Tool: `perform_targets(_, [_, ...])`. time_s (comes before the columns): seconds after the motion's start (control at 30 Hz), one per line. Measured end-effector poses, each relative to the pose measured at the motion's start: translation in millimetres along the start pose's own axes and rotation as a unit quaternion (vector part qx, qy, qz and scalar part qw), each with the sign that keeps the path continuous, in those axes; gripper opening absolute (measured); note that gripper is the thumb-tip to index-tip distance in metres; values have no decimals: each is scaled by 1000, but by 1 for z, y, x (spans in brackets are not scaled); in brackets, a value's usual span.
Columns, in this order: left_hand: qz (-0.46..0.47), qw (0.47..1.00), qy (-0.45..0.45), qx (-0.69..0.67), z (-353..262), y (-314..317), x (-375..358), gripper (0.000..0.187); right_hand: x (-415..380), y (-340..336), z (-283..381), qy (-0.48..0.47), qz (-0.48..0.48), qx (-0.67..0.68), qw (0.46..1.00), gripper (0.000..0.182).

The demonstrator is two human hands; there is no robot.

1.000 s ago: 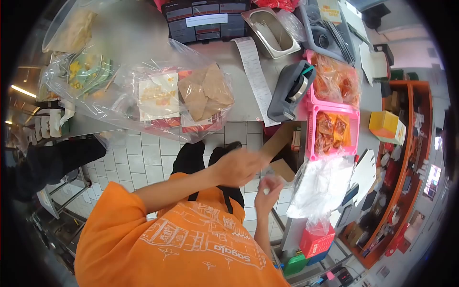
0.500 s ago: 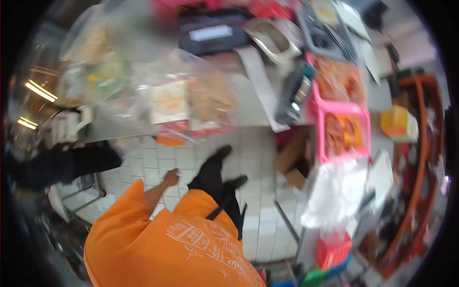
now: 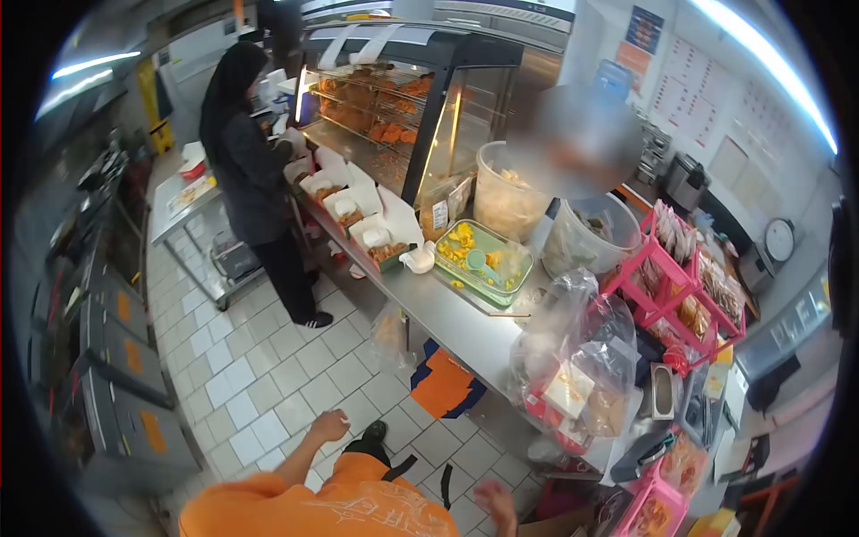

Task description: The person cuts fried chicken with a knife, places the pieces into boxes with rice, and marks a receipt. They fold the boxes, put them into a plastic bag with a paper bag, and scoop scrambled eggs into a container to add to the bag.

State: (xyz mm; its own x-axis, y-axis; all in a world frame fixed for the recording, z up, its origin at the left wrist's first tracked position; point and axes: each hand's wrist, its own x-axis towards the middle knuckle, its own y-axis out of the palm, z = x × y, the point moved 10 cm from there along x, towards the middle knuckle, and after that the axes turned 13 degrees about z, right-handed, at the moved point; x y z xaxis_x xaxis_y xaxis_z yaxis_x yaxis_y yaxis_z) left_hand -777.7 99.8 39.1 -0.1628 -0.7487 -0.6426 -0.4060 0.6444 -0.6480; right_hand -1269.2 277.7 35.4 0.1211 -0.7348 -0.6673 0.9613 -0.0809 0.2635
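My left hand (image 3: 331, 426) hangs over the tiled floor in front of my orange shirt (image 3: 358, 495). It holds nothing, its fingers loosely bent and apart. Blurred at the lower edge, my right hand (image 3: 497, 504) is raised beside the counter's near end, with its fingers apart and nothing visible in it. Nearest to both hands is an orange and dark blue item (image 3: 442, 383) below the counter edge. On the steel counter (image 3: 465, 327) sit a green tray (image 3: 484, 266) of yellow pieces with a scoop, and clear plastic bags (image 3: 546, 353).
A co-worker in dark clothes (image 3: 255, 179) stands at the counter's far end by open food boxes (image 3: 380, 237). Behind is a heated display case (image 3: 394, 107). Large tubs (image 3: 510, 201), a pink rack (image 3: 676, 286) and pink baskets (image 3: 650, 510) line the right. Grey cabinets (image 3: 130, 421) line the left.
My view has lifted and turned left, from the counter's near end to its whole length with the co-worker and display case. My right hand has come into view; my left hand stays empty.
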Motion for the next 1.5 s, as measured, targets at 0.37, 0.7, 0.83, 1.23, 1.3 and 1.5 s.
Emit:
perform_targets(0.37, [242,953,1,-183,37,22,128,26,-56,183,290,-68,45,-281,956,38])
perform_targets(0.7, [149,965,81,-200,-121,-1,226,26,-216,-303,405,-242,-436,-282,820,27])
perform_targets(0.83, [203,957,171,115,-109,57,205,29,-191,-521,455,-224,-611,-328,685,21])
perform_targets(1.23, [202,949,235,-66,-583,-50,-58,43,-240,-503,483,-278,-691,-247,620,15])
perform_targets(1.3, [196,929,304,-82,-665,-40,-83,50,-230,-437,443,-294,-510,-59,806,11])
perform_targets(1.5, [123,816,556,103,-879,35,-122,89,-168,-276,407,-252,-89,-20,963,12])
